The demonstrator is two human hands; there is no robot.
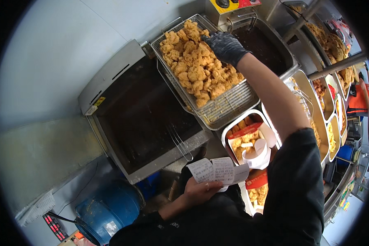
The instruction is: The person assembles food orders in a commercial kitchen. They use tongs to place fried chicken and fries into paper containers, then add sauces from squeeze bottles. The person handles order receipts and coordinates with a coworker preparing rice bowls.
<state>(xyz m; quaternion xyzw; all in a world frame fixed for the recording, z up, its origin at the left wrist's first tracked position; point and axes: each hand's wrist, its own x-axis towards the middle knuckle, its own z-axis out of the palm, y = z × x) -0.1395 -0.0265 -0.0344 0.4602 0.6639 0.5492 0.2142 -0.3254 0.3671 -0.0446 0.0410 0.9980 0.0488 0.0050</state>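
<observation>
My right hand wears a dark glove and reaches over the far right edge of a pile of fried chicken pieces. Its fingers are curled, with the tips closed on a piece in the pile. Golden and crumbly, the chicken lies on a wire rack set in a metal tray. Lower down, in front of my body, my bare left hand grips several white printed receipts, which fan out above the fingers and thumb.
A fryer vat of dark oil lies left of the rack, with a wire-handled tool at its edge. Another vat stands at the right. Boxed fried food sits near my right arm. A blue drum stands lower left.
</observation>
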